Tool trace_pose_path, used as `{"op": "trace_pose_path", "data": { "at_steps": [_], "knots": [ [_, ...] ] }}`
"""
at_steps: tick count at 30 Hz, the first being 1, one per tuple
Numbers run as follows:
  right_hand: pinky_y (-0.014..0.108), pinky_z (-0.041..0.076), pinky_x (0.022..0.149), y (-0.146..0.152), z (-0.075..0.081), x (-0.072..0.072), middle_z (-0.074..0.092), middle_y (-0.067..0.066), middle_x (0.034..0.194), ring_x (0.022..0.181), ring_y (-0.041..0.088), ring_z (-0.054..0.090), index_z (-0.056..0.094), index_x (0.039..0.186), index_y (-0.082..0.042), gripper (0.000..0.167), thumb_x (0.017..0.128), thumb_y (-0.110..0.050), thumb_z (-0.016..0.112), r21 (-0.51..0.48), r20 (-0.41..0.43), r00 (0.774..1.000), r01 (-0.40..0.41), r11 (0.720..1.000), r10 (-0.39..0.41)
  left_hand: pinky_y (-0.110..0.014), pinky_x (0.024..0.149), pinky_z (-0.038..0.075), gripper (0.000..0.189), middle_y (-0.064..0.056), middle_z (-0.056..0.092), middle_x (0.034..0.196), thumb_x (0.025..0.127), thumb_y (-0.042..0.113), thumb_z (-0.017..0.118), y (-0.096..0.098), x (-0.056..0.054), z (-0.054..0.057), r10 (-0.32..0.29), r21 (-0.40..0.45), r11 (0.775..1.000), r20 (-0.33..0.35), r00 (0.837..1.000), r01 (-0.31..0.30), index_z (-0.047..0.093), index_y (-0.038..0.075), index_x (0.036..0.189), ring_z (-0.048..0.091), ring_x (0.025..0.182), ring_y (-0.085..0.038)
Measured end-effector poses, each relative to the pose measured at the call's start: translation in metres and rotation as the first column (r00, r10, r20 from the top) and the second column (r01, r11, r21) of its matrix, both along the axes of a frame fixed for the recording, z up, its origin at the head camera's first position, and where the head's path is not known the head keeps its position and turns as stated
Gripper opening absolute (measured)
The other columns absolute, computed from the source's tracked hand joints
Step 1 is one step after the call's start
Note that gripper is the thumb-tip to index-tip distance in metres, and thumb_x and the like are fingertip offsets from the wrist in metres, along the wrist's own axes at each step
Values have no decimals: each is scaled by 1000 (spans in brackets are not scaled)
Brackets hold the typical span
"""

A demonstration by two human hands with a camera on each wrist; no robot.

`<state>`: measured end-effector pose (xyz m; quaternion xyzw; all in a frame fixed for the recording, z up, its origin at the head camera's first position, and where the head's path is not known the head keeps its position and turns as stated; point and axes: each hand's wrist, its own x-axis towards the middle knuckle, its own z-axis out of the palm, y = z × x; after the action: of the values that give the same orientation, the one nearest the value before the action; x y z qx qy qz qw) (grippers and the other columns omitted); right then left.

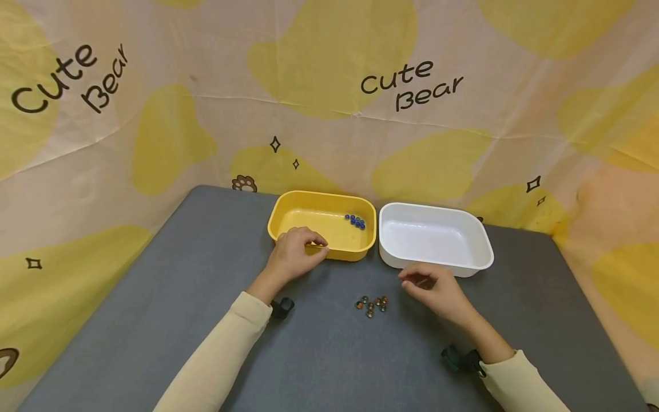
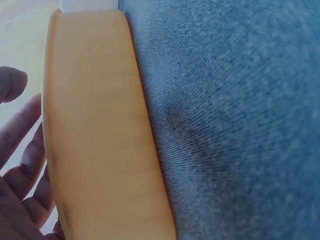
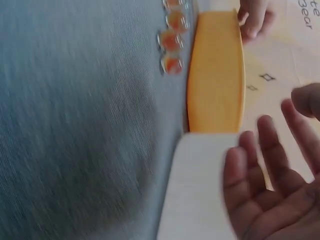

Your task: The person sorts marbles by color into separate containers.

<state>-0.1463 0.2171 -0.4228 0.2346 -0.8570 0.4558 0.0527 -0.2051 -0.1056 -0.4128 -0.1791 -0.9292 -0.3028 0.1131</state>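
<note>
- left hand (image 1: 296, 253) is hanging loose-fingered at the near rim of the yellow tub (image 1: 319, 222), maybe touching
- right hand (image 1: 439, 292) is hanging relaxed by the white tub (image 1: 429, 232)
- both are sitting on the bench (image 1: 329, 360), long axes running roughly left-right

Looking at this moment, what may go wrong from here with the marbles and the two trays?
1. The brownish marbles lie loose on the grey table with no rim around them, so a brush from the right hand might scatter them.
2. The left hand is at the near rim of the yellow tray; a bump could set the blue marbles inside rolling.
3. The trays stand close together, so a marble might be dropped into the wrong one.
</note>
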Motion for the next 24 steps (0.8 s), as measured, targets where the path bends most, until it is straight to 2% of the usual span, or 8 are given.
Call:
{"op": "trace_pose_path", "data": {
  "at_steps": [4,8,18,24],
  "knots": [
    [23,52,66,-6,-7,1,72,10,94,78,2,62,72,102,-7,16,86,-6,71,57,104,993,-70,996,64,-37,80,43,11,7,70,88,83,31,69,0,-1,-3,9,0,1000,6,1000,-9,76,23,87,60,87,-18],
    [22,52,66,-9,-13,2,72,6,95,77,1,61,73,102,-10,17,85,-11,72,111,146,985,-108,988,91,-36,80,43,10,7,70,89,83,30,70,0,-2,-5,13,1,1000,2,1000,-13,76,24,88,60,87,-17],
    [22,51,67,-14,-27,-2,69,-3,89,76,0,58,73,99,-13,17,83,-7,73,169,128,987,-120,978,99,-36,80,44,6,6,72,89,85,26,72,0,-3,-8,19,8,1000,-24,1000,-19,77,23,88,62,85,-17],
    [21,49,67,-16,-29,-3,65,-6,84,75,0,55,73,97,-14,16,83,-5,72,198,128,987,-117,973,93,-36,81,46,6,5,72,87,84,25,73,1,-4,-9,21,6,1000,-34,999,-21,78,23,87,63,84,-17]
  ]
}}
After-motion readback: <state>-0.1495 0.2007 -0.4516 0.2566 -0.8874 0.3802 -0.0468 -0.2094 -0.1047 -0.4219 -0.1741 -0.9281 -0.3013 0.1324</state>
